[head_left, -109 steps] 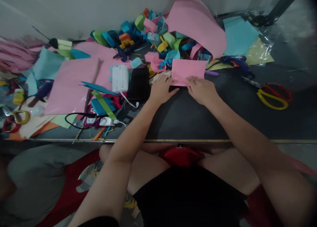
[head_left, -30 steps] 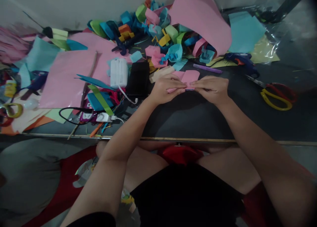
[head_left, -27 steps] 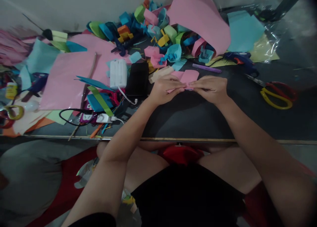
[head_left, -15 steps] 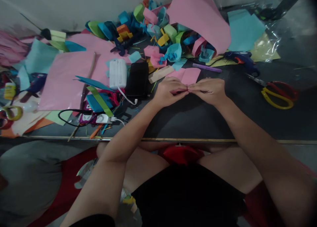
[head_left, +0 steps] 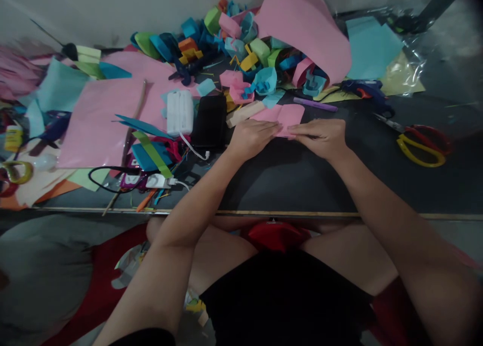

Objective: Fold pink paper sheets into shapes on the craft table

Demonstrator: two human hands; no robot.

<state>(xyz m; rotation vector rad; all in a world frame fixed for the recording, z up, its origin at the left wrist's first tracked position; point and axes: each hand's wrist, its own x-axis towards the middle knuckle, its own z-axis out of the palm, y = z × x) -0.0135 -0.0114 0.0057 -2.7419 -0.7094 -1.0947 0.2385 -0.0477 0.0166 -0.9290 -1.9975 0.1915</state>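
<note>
A piece of pink paper [head_left: 290,118] with a crease down it lies on the dark table in front of me. My left hand [head_left: 252,138] is closed on its near left part, fingers together over the sheet. At the near right edge, my right hand [head_left: 323,135] pinches the same paper between thumb and fingers. The thumbs are partly hidden. Just beyond the paper are a wooden block [head_left: 245,113] and a purple pen [head_left: 315,104].
Scissors [head_left: 421,149] and a glue gun [head_left: 368,91] lie to the right. A black phone [head_left: 210,120] and a white power bank [head_left: 180,113] lie to the left. Small coloured paper pieces [head_left: 266,80] are heaped at the back. Another person's sleeve [head_left: 45,265] shows at lower left.
My hands have moved apart from where their fingertips met at the paper's near edge. More of the pink paper now shows between them.
</note>
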